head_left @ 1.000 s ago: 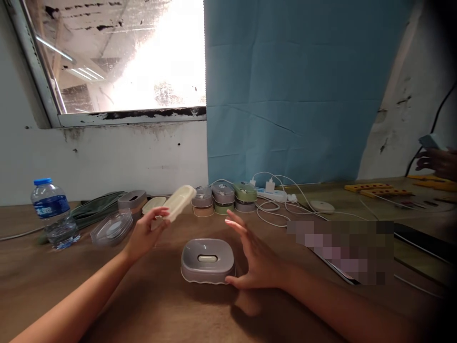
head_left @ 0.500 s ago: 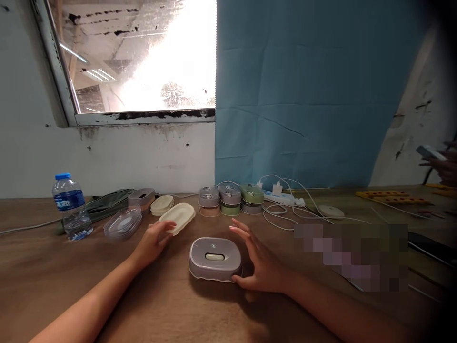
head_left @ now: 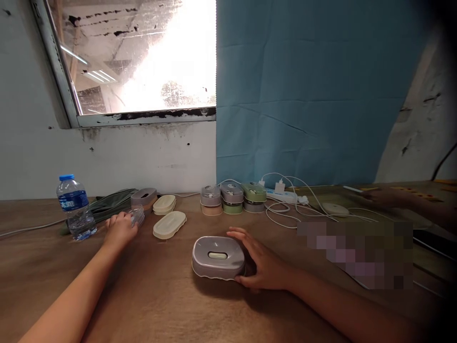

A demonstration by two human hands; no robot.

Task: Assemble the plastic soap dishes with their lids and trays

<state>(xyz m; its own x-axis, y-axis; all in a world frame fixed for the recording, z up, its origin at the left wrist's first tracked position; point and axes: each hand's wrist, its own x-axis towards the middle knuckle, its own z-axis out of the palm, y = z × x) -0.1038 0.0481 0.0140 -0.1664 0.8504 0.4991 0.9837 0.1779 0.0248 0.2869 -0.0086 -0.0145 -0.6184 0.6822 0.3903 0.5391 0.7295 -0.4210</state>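
Observation:
An oval greyish-mauve plastic box (head_left: 218, 259) with a slot in its top sits on the table in front of me; a cream piece shows through the slot. My right hand (head_left: 259, 262) holds its right end, thumb at the near corner and fingers at the far one. Farther left, my left hand (head_left: 121, 228) closes over the clear plastic covers (head_left: 138, 216), hiding most of them. A cream oval tray (head_left: 170, 225) lies between the hands. Behind it is a small stack of cream trays (head_left: 164, 204), beside another mauve shell (head_left: 144, 199).
Three finished-looking two-tone boxes (head_left: 232, 197) stand in a row at the back. A water bottle (head_left: 75, 207) and a dark green pouch (head_left: 114, 204) are at left. A power strip (head_left: 285, 195) with tangled white cables lies right of centre. Another person's arm (head_left: 400, 197) reaches in at far right.
My left hand has moved left from the cream tray to the clear covers, and the tray now lies flat, nearer the table. My right fingers have closed in on the mauve box.

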